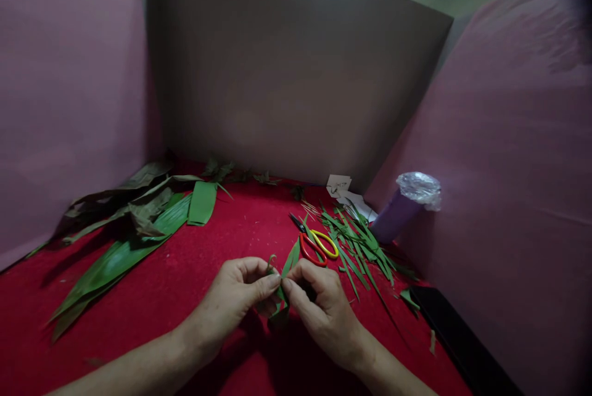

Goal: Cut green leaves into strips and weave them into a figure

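Between my two hands is a small piece of green leaf [280, 308], partly folded, with a thin curled tip above my left fingers. My left hand [247, 288] pinches it between thumb and fingers. Thumb and forefinger of my right hand [319, 306] close on the same leaf from the other side, their tips almost touching the left thumb. How the leaf is folded is hidden behind the fingers. Just beyond my right hand lie scissors [314, 247] with one red and one yellow handle, blades pointing away to the left. A loose leaf strip [292, 256] rests beside them.
Long green leaves [124, 254] and dry brown ones lie at left, near a cut leaf piece [202, 202]. Narrow leaf strips [361, 242] are scattered at right, before a purple cup [398, 217] topped with clear plastic. Walls enclose the red cloth [176, 285]. A black slab [457, 328] borders the right.
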Action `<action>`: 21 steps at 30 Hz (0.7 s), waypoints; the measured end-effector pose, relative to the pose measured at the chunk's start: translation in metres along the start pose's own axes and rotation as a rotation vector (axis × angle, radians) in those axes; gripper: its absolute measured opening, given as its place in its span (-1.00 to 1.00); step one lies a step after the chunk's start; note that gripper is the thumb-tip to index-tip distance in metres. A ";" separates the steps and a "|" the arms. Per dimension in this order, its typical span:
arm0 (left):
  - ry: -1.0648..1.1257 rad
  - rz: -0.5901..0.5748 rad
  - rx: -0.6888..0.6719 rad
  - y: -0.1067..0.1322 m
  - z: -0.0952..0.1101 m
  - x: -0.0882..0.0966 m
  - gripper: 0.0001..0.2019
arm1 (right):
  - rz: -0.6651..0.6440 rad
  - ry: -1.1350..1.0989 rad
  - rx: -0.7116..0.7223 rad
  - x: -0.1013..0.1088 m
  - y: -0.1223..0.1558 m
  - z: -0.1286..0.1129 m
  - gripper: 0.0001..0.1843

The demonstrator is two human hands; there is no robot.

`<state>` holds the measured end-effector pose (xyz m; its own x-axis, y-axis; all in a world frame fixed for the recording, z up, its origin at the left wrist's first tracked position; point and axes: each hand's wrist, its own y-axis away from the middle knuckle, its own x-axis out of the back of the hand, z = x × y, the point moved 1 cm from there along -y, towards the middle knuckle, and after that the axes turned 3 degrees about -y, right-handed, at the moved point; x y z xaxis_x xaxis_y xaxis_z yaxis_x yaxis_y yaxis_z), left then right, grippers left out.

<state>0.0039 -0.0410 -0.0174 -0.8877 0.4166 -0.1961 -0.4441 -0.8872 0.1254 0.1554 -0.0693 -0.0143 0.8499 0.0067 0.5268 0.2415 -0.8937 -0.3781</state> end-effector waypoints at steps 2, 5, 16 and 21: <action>-0.003 0.000 0.004 -0.001 0.000 0.000 -0.79 | 0.008 0.001 -0.002 -0.001 0.000 0.001 -0.77; -0.010 -0.007 0.005 -0.002 0.001 0.001 -0.78 | 0.026 -0.006 -0.003 -0.001 -0.001 0.001 -0.77; 0.014 -0.057 0.014 -0.001 0.003 0.002 -0.80 | 0.085 0.049 0.025 0.000 -0.001 0.003 -0.78; -0.004 0.002 -0.035 -0.003 0.004 0.005 -0.80 | 0.290 0.152 0.208 0.006 0.002 -0.005 -0.89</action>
<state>0.0002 -0.0349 -0.0154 -0.8890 0.4156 -0.1921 -0.4378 -0.8944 0.0916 0.1587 -0.0730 -0.0084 0.8214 -0.3137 0.4763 0.1039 -0.7388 -0.6659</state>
